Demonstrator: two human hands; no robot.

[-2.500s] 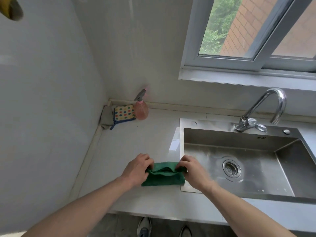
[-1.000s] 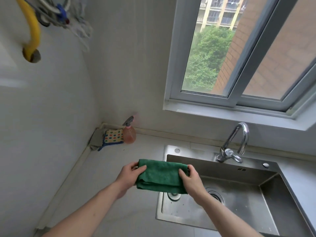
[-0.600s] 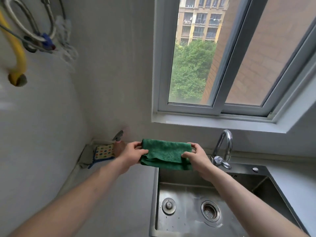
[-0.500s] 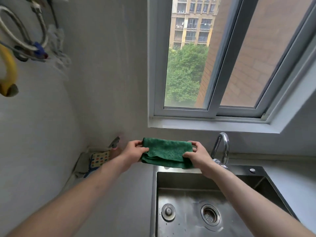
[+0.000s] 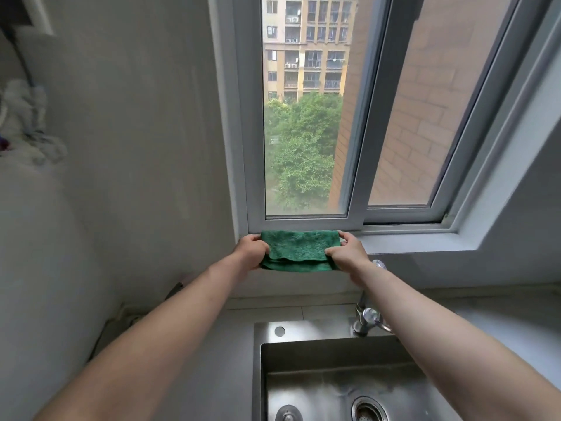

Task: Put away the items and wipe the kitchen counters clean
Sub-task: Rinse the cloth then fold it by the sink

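Both hands, left hand (image 5: 251,250) and right hand (image 5: 346,253), grip a folded green cloth (image 5: 300,250), seemingly touching the window sill (image 5: 409,243).

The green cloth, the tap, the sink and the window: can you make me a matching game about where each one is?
Things:
1. green cloth
2. tap
3. sink
4. window

Places:
a. behind the right forearm
b. held at both ends, at the windowsill
c. in the wall above the cloth
d. lowest, set into the counter

Pairs: 1-b, 2-a, 3-d, 4-c. The left hand and right hand each grip one end of the cloth.
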